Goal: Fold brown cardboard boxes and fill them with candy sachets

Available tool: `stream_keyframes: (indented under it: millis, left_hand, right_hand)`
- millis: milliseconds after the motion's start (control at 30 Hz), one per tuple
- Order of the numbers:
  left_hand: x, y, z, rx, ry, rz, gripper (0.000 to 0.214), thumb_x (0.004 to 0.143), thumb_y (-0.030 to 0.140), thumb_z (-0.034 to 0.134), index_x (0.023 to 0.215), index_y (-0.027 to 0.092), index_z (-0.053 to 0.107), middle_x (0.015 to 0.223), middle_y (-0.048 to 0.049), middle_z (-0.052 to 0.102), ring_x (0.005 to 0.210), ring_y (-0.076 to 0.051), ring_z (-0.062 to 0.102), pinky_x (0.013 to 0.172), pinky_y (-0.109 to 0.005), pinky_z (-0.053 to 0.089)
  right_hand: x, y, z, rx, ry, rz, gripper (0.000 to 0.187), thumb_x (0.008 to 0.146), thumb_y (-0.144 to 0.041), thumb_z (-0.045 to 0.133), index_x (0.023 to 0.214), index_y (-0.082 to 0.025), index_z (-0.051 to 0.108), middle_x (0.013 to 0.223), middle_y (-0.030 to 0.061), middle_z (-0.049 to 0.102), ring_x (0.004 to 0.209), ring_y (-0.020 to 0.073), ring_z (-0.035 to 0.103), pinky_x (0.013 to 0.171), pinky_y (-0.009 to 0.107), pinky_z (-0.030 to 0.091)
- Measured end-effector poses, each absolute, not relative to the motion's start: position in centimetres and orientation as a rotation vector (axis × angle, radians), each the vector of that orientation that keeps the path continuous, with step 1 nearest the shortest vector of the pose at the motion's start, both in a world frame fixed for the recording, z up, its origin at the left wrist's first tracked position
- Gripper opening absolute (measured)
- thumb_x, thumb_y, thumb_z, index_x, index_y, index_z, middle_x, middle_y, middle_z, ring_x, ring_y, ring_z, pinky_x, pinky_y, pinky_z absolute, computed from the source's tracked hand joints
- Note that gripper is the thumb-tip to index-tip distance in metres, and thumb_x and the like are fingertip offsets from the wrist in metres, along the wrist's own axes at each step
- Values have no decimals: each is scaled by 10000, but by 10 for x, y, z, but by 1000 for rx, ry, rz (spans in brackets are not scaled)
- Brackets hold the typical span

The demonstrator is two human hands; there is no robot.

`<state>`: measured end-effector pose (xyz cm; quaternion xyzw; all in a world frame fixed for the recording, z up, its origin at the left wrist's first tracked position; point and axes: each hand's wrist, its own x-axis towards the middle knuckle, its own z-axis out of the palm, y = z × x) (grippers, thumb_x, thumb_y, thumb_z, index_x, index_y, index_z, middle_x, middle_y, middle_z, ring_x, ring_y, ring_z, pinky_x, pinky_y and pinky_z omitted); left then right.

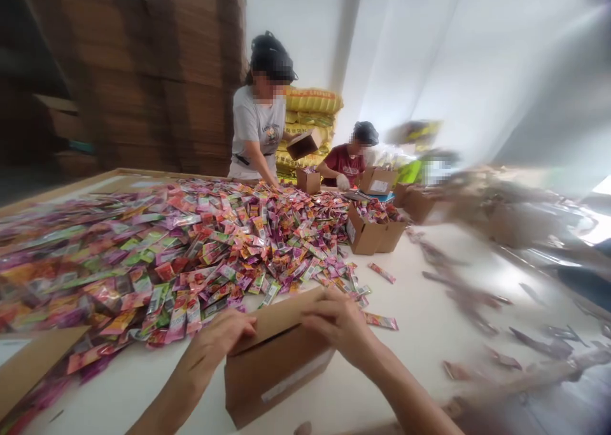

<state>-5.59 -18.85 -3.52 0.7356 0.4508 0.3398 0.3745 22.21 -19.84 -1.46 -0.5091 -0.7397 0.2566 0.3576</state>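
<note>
A small brown cardboard box (279,374) stands on the white table in front of me, its top flap (281,317) lying nearly down with a dark gap along the near edge. My left hand (217,339) is closed on the flap's left end, thumb and fingers at its edge. At the right end, my right hand (338,323) curls its fingers over the flap and the box's upper edge. A pale label (296,379) runs low along the near side. The inside of the box is hidden. Just beyond it spreads a heap of small colourful sachets (229,244).
Another cardboard box (41,365) shows at the lower left. An open box (370,234) full of sachets stands beyond my right hand. Two people (258,123) work across the table (410,295) with boxes. Loose sachets (382,321) lie to the right; stacked cartons (191,72) rise behind.
</note>
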Motion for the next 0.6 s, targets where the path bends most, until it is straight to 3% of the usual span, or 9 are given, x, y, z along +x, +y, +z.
stream_keyframes:
  millis: [67, 133, 267, 333, 367, 433, 467, 500, 600]
  left_hand:
    - [-38, -186, -21, 2146, 1366, 660, 253, 879, 461, 614, 791, 225, 640, 989, -66, 621, 1010, -284, 554, 922, -422, 427]
    - [-16, -185, -17, 2356, 1520, 527, 123, 848, 294, 642, 763, 215, 601, 936, -62, 588, 934, -273, 530, 831, -419, 409]
    - [13, -186, -25, 2489, 1499, 475, 311, 858, 38, 382, 855, 229, 629, 1063, -76, 593, 1060, -271, 531, 889, -448, 397]
    - [16, -187, -26, 2444, 1453, 426, 272, 875, 119, 483, 1023, 265, 659, 1296, -74, 570, 1241, -284, 489, 1019, -485, 377]
    - [15, -187, -25, 2411, 1408, 365, 369, 839, 232, 633, 1201, 304, 632, 1451, -75, 494, 1360, -316, 414, 1098, -521, 335]
    - [7, -188, -22, 2347, 1333, 193, 1127, 548, 443, 904, 1531, 397, 353, 1667, -86, 221, 1519, -407, 171, 1200, -616, 183]
    - [0, -189, -20, 2326, 1323, 108, 1385, 419, 470, 949, 1584, 430, 202, 1695, -90, 139, 1537, -437, 89, 1209, -650, 128]
    - [-9, -190, -19, 2313, 1355, 60, 1445, 388, 456, 956, 1584, 465, 145, 1695, -87, 146, 1536, -452, 91, 1203, -671, 119]
    - [-51, -192, -21, 2268, 1615, 290, 1013, 637, 413, 848, 1511, 523, 349, 1598, -58, 390, 1462, -424, 338, 1173, -641, 269]
  right_hand:
    - [214, -189, -24, -1390, -1960, 419, 55, 855, -306, 792, 900, -277, 781, 990, 19, 679, 1009, 221, 559, 906, 379, 390]
    - [209, -183, -32, -1405, -2023, 300, 71, 846, -253, 800, 807, -246, 741, 947, -1, 670, 989, 204, 526, 898, 384, 344]
    - [201, -182, -42, -1395, -2184, 198, 206, 897, -192, 728, 697, -201, 678, 830, -6, 667, 902, 183, 505, 826, 373, 325]
    - [197, -184, -41, -1371, -2235, 189, 190, 907, -194, 709, 718, -201, 689, 843, 9, 677, 919, 193, 519, 828, 375, 342]
    - [195, -185, -38, -1357, -2233, 200, 166, 910, -189, 700, 744, -202, 701, 867, 18, 687, 936, 200, 529, 835, 377, 354]
    - [198, -183, -31, -1309, -2190, 272, 159, 915, -157, 663, 776, -205, 722, 898, 34, 708, 955, 210, 557, 859, 385, 385]
    - [203, -179, -28, -1260, -2160, 366, 165, 916, -151, 648, 790, -211, 737, 910, 38, 722, 958, 211, 580, 880, 387, 406]
    - [211, -173, -26, -1206, -2114, 501, 162, 922, -168, 637, 830, -223, 758, 939, 40, 740, 971, 213, 607, 905, 388, 430]
    - [257, -143, -41, -1171, -1771, 838, 235, 945, -362, 623, 1103, -266, 767, 1133, 54, 755, 1092, 236, 659, 989, 397, 489]
